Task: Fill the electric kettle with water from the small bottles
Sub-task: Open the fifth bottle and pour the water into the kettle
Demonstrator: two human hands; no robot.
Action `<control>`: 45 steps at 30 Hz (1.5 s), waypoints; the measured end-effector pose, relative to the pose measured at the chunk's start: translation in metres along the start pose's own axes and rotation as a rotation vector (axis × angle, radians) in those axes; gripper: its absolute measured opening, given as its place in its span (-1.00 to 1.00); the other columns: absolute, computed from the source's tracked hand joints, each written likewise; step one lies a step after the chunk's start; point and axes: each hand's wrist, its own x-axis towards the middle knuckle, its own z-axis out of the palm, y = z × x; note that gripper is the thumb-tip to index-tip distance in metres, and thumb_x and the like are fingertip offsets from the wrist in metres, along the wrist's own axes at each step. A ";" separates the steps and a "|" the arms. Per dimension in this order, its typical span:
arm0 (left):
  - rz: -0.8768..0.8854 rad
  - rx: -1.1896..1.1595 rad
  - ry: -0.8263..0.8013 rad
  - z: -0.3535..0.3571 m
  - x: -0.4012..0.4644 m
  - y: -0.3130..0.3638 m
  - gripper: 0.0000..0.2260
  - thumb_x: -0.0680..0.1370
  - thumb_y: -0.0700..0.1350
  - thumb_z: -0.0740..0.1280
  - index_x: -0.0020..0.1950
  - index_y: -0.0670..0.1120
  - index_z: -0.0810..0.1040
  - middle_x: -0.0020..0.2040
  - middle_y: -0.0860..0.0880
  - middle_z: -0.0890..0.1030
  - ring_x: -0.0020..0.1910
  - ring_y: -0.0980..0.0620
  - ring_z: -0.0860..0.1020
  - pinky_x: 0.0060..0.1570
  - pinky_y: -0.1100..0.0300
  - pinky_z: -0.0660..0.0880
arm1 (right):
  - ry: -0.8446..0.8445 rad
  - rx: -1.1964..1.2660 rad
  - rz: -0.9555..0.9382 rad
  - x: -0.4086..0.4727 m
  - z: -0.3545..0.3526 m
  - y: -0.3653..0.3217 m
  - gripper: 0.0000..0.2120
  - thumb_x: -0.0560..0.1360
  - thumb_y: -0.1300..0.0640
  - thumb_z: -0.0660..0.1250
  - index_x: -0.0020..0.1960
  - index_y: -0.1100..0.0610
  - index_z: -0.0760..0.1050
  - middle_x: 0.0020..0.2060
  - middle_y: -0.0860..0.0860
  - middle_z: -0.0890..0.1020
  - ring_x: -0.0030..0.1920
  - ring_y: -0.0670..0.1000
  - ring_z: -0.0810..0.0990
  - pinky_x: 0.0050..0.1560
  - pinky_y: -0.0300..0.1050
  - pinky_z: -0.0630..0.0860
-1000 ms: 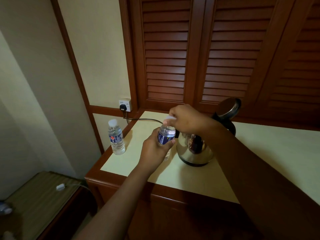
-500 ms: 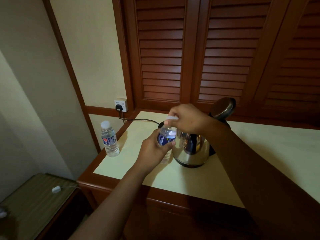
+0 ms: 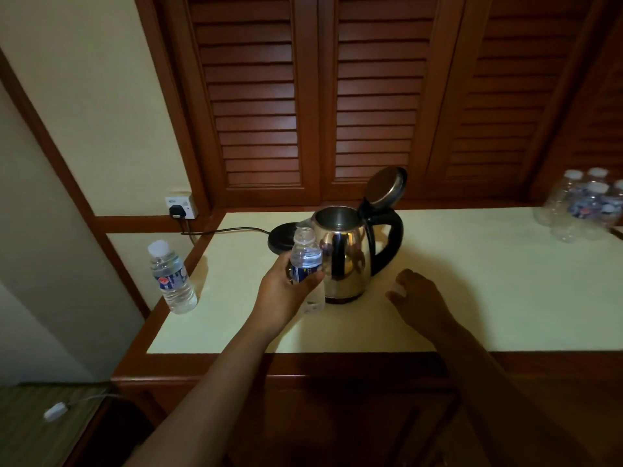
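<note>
My left hand (image 3: pixel 286 291) is shut around a small water bottle (image 3: pixel 305 256) with a blue label. The bottle stands upright with no cap, touching the left side of the kettle. The steel electric kettle (image 3: pixel 344 254) sits on the cream countertop (image 3: pixel 472 298) with its lid (image 3: pixel 386 187) tipped open and its black handle facing right. My right hand (image 3: pixel 416 296) is low over the counter just right of the kettle, fingers pinched on a small white cap (image 3: pixel 400 287). A second, capped bottle (image 3: pixel 172 278) stands at the counter's left edge.
The black kettle base (image 3: pixel 283 237) lies behind the held bottle, its cord running to a wall socket (image 3: pixel 180 207). A pack of bottles (image 3: pixel 583 203) sits at the far right. Louvred wooden doors back the counter. A low side table (image 3: pixel 40 426) is at lower left.
My right hand has taken the cap off the bottle and moved down to the right, onto the counter beside the kettle. The bottle is uncapped. The camera has shifted right.
</note>
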 end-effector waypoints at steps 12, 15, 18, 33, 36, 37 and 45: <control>0.007 0.033 -0.024 0.009 -0.002 -0.002 -0.57 0.48 -0.06 0.42 0.32 0.01 0.41 0.17 0.10 0.52 0.10 0.13 0.48 0.05 0.21 0.45 | 0.018 0.034 0.075 -0.014 0.027 0.016 -0.50 0.53 -0.03 0.26 0.39 0.14 0.29 0.33 0.11 0.39 0.33 0.14 0.34 0.29 0.02 0.33; 0.027 0.038 -0.008 0.004 0.000 0.003 -0.55 0.48 -0.05 0.43 0.33 -0.01 0.41 0.15 0.11 0.51 0.09 0.16 0.47 -0.03 0.33 0.44 | 0.005 0.051 0.072 -0.016 0.027 0.014 -0.47 0.54 -0.05 0.24 0.43 0.11 0.24 0.39 0.10 0.33 0.38 0.12 0.30 0.35 0.04 0.29; 0.065 0.036 0.011 -0.004 0.002 0.012 -0.54 0.45 0.01 0.44 0.32 0.01 0.42 0.13 0.13 0.52 0.05 0.19 0.48 -0.11 0.41 0.40 | -0.041 0.049 0.069 -0.016 0.028 0.014 -0.45 0.57 -0.06 0.18 0.48 0.11 0.16 0.46 0.07 0.25 0.45 0.09 0.22 0.43 0.01 0.18; 0.271 0.969 -0.076 -0.057 0.076 0.064 -0.56 0.42 0.10 0.43 0.20 -0.07 0.48 0.05 -0.09 0.55 -0.01 -0.05 0.50 -0.18 0.15 0.39 | -0.053 -0.115 -0.026 -0.013 0.038 0.022 -0.49 0.60 -0.09 0.06 0.48 0.10 0.19 0.47 0.07 0.24 0.47 0.06 0.19 0.46 -0.05 0.16; 0.276 1.161 -0.140 -0.052 0.085 0.070 -0.53 0.44 0.10 0.40 0.27 -0.07 0.43 0.12 -0.11 0.51 0.08 -0.09 0.47 -0.08 0.10 0.44 | -0.060 -0.125 -0.022 -0.013 0.037 0.021 -0.50 0.61 -0.07 0.04 0.49 0.10 0.15 0.49 0.07 0.19 0.49 0.05 0.15 0.47 -0.06 0.12; 0.278 1.211 -0.155 -0.050 0.087 0.073 -0.52 0.45 0.10 0.39 0.29 -0.07 0.41 0.14 -0.11 0.50 0.11 -0.10 0.46 -0.05 0.08 0.44 | -0.062 -0.129 -0.025 -0.013 0.036 0.021 -0.50 0.61 -0.07 0.04 0.49 0.10 0.15 0.49 0.06 0.19 0.49 0.05 0.14 0.47 -0.06 0.11; 0.408 1.506 -0.155 -0.043 0.106 0.085 -0.58 0.48 0.04 0.35 0.29 -0.04 0.40 0.18 -0.11 0.47 0.19 -0.13 0.42 0.14 0.00 0.37 | -0.058 -0.130 -0.037 -0.012 0.037 0.022 -0.51 0.61 -0.07 0.03 0.49 0.09 0.16 0.49 0.06 0.19 0.49 0.05 0.14 0.46 -0.06 0.11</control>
